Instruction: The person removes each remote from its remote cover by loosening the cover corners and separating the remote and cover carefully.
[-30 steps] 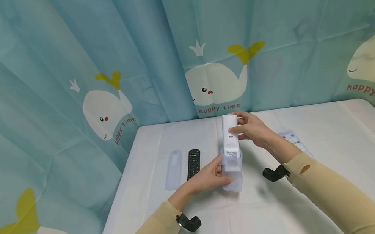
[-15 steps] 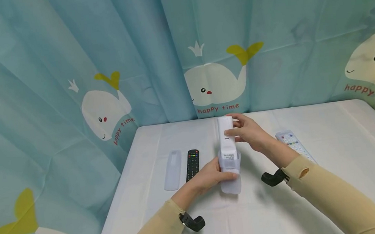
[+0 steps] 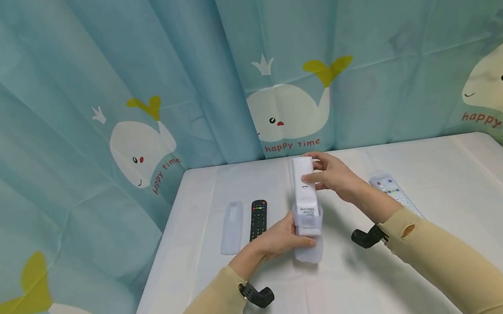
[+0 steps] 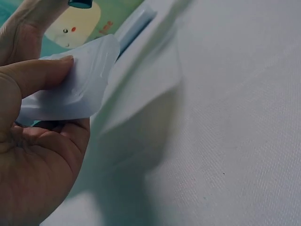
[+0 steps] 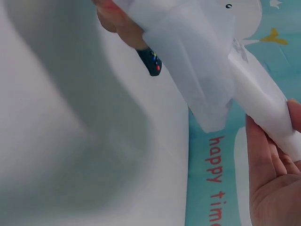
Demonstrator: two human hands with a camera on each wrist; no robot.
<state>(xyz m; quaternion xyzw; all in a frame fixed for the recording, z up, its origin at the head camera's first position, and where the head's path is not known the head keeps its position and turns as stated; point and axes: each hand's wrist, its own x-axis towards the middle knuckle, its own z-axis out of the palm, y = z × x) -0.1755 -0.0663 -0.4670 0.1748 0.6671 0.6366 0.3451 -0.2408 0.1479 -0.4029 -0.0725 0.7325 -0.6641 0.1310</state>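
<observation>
A white remote control (image 3: 305,187), its back with a printed label facing up, is partly inside a translucent soft sleeve (image 3: 309,256) over the middle of the table. My left hand (image 3: 278,238) grips the sleeve's lower part, thumb on top and fingers beneath; the left wrist view shows the thumb pressed on the sleeve (image 4: 91,87). Higher up, my right hand (image 3: 336,176) pinches the remote's far end between thumb and fingers. In the right wrist view the sleeve's mouth (image 5: 202,70) surrounds the remote's lower half, while its bare end (image 5: 268,99) lies in the right hand.
A black remote (image 3: 258,220) lies on the white table (image 3: 467,195) left of my hands, partly behind the left one. Beside it is a flat translucent sleeve (image 3: 231,228). Right of my right wrist lies a pale, many-buttoned remote (image 3: 393,189). A whale-print curtain (image 3: 206,80) hangs behind the table.
Both hands have shifted slightly left with the remote and sleeve. The remote sits a little lower in the sleeve, its lower end showing below the sleeve's band. The things on the table stay put.
</observation>
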